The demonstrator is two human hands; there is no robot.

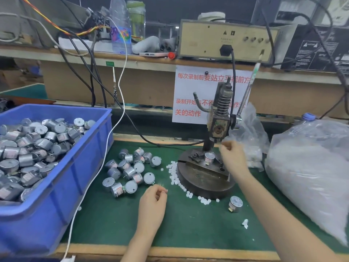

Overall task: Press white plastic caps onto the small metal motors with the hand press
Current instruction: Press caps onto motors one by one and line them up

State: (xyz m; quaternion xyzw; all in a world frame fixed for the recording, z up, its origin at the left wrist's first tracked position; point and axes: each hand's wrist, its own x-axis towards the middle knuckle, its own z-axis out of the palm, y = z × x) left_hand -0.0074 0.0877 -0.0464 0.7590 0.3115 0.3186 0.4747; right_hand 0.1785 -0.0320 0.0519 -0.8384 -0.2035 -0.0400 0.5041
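motor (209,157) on press (205,178) just beside right hand (234,157), left hand (153,203) apart; both grips unclear.

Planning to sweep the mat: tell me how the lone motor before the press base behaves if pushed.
The lone motor is a short metal can: likely stiff and heavy for its size. It seems to lie tilted on its round side, so a push may roll it. Its smooth casing might slip in a light pinch.

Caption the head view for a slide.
A small silver metal motor sits in the dark metal hand press, right hand beside it, left hand near white plastic caps.
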